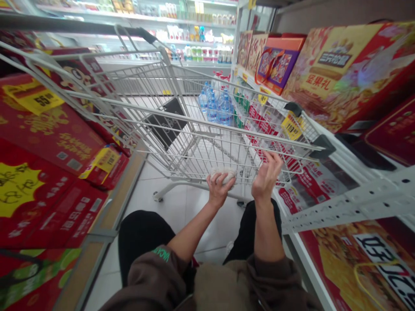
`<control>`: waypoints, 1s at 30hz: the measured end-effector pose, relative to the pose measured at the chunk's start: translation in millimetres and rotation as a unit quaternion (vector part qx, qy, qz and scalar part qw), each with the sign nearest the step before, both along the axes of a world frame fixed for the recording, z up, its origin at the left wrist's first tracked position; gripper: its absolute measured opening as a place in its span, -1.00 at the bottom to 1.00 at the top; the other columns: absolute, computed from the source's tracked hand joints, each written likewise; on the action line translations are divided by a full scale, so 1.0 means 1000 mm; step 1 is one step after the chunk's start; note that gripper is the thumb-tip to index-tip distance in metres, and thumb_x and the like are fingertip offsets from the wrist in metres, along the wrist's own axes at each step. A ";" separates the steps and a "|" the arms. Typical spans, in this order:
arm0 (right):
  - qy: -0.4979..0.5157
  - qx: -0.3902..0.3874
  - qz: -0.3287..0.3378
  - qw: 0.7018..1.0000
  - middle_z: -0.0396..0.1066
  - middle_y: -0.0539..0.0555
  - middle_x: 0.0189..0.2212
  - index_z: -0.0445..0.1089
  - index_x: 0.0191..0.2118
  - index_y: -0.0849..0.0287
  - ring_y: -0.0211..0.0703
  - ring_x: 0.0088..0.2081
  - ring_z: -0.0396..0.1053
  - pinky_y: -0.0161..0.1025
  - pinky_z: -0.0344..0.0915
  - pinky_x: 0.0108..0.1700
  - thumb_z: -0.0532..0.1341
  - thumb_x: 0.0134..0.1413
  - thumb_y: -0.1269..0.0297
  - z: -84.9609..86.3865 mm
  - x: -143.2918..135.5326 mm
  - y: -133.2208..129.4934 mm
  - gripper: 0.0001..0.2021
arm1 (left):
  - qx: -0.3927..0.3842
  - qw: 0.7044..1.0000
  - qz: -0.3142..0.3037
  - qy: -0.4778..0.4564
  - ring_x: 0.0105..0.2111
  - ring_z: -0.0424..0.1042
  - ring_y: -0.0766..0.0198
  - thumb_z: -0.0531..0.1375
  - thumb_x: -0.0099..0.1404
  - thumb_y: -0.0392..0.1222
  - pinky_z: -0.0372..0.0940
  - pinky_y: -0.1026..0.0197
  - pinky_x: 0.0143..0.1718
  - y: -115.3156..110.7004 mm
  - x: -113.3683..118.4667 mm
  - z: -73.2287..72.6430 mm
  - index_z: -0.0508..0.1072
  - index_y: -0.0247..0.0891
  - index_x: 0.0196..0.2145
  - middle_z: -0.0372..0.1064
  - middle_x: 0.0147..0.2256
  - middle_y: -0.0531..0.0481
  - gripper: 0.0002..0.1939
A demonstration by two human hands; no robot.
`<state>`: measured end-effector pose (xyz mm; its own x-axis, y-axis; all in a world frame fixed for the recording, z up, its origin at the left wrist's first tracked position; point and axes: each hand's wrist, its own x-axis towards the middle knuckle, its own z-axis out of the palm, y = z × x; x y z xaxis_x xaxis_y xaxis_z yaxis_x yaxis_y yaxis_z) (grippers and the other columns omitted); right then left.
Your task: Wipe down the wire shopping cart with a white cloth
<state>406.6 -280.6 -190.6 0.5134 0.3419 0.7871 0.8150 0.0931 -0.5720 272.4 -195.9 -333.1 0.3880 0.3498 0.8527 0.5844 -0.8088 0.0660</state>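
Observation:
A wire shopping cart stands across the aisle in front of me, its mesh side facing my knees. My left hand presses a whitish cloth against the lower wires, fingers curled over it. To the right, my right hand is raised at the cart's side near its front end, its bent fingers gripping the wires. A dark panel with faint lettering is fixed inside the cart. The cart's handle runs along the upper left.
Red gift boxes with yellow price tags line the left side. The right shelf carries boxed nuts and wrapped bottle packs. Blue-capped water bottles stand on the floor beyond the cart. A lit refrigerated display spans the back.

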 end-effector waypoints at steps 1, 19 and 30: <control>-0.002 0.000 -0.006 1.000 0.26 0.29 0.18 0.34 0.25 0.14 0.13 0.23 0.26 0.31 0.15 0.29 -0.13 0.45 0.08 0.000 0.000 0.000 -0.50 | 0.004 1.000 -0.002 -0.012 0.13 0.30 0.09 0.37 0.34 -0.22 0.02 -0.23 0.34 0.001 0.006 0.008 0.59 0.22 -0.03 0.47 0.01 -0.03 -0.67; -0.001 -0.043 0.033 0.999 0.48 0.17 0.18 0.38 0.12 0.05 0.04 0.37 0.24 0.30 -0.08 0.37 -0.28 0.47 0.08 0.010 0.028 -0.009 -0.47 | 0.035 0.996 -0.080 0.016 0.15 0.24 0.06 0.33 0.38 -0.18 0.03 -0.27 0.30 -0.014 0.052 0.022 0.55 0.19 0.03 0.44 0.05 -0.04 -0.68; 0.059 -0.047 0.137 0.988 0.41 0.19 0.24 0.40 0.15 0.06 0.03 0.41 0.19 0.26 0.12 0.39 -0.27 0.46 -0.07 0.010 0.043 -0.019 -0.40 | -0.007 0.995 -0.076 0.061 0.09 0.29 0.06 0.33 0.36 -0.23 0.10 -0.19 0.24 -0.038 0.064 -0.001 0.57 0.15 0.01 0.47 0.05 -0.05 -0.68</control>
